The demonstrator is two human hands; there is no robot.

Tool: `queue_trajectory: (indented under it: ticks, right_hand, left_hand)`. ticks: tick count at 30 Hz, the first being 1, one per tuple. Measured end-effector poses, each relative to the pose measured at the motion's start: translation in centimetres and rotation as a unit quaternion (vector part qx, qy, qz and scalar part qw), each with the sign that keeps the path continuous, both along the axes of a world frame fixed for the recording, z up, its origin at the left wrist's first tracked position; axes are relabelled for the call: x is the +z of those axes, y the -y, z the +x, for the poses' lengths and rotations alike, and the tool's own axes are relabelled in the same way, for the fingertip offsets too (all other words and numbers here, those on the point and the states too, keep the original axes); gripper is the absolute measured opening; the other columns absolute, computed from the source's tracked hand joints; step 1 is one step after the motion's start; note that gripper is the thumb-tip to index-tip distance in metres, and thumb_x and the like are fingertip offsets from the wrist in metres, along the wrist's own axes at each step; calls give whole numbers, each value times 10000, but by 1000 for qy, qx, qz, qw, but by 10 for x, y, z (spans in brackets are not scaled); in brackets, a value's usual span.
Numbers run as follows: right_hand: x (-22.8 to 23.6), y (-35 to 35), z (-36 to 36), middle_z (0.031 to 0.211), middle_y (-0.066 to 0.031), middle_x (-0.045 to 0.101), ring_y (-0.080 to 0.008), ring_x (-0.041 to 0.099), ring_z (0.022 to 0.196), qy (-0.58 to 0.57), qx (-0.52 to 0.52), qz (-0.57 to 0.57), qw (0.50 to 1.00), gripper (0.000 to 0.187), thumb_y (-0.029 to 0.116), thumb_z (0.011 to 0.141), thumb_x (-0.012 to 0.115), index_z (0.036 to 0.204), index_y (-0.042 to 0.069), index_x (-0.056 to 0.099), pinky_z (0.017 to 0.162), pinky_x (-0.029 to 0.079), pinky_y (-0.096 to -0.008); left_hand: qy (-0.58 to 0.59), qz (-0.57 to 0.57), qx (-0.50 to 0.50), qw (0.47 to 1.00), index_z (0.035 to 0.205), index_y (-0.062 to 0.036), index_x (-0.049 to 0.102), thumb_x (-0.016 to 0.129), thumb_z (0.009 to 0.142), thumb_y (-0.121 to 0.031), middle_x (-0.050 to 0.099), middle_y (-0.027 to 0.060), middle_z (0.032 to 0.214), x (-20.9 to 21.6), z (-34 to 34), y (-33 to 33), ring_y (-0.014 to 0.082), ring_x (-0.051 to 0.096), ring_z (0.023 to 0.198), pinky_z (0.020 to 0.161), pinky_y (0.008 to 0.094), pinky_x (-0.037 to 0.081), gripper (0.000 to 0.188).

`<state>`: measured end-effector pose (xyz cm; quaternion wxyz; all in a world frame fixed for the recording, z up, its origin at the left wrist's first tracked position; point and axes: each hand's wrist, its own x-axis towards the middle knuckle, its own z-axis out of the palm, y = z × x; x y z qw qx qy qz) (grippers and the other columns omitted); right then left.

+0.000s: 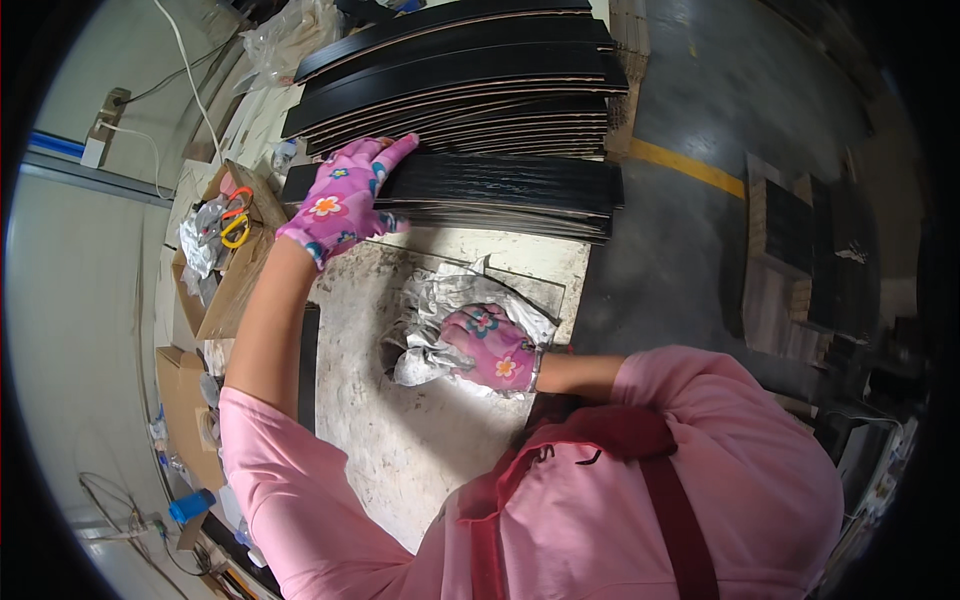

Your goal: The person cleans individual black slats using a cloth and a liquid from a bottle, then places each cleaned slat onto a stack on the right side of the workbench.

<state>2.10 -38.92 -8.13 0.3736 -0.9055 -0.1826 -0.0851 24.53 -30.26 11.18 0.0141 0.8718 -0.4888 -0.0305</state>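
Note:
Both hands wear pink gloves with a flower pattern. My left hand (pixel 345 200) reaches over the left end of a stack of black planks (pixel 500 185), its fingers stretched and its thumb apart. Nothing shows inside that hand. On the pale, stained worktable (pixel 350 400), my right hand (pixel 492 350) is closed on a crumpled white and grey rag (pixel 455 295). Part of the rag spreads out beyond the fingers, and the fingertips are hidden in its folds.
Behind the front stack lies a larger fanned pile of black planks (pixel 450 80). At left stands a cardboard box (pixel 245 285) holding orange-and-yellow-handled scissors (pixel 236 222) and plastic wrap. More stacked planks (pixel 785 230) stand at right beyond the grey floor. A blue bottle (pixel 190 505) lies at lower left.

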Motion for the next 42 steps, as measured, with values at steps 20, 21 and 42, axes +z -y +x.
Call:
queue_trajectory:
  ticks: [20, 21, 42]
  right_hand:
    - [26, 4, 8, 1134, -55, 531, -252, 495, 1093, -5, -6, -16, 1000, 524, 348, 676, 744, 1093, 121, 523, 954, 348, -402]
    - [26, 3, 7, 1137, -55, 526, -252, 491, 1099, -13, -9, -23, 1000, 530, 347, 675, 745, 1101, 122, 523, 957, 345, -404]
    - [5, -5, 0, 1161, -99, 582, -294, 527, 1114, 24, 21, 30, 999, 428, 136, 695, 714, 1106, 91, 604, 959, 371, -425]
  left_hand:
    - [80, -217, 169, 958, 1362, -23, 430, 717, 790, -271, 494, 175, 1347, -10, -75, -104, 323, 437, 1270, 1050, 418, 357, 687]
    - [28, -283, 283, 916, 1374, -35, 416, 738, 775, -267, 499, 181, 1337, -31, -91, -143, 337, 449, 1254, 1049, 428, 361, 718]
    - [237, -20, 458, 857, 1373, -29, 422, 617, 758, -198, 463, 183, 1352, -154, -276, -331, 360, 415, 1268, 1054, 452, 328, 667]
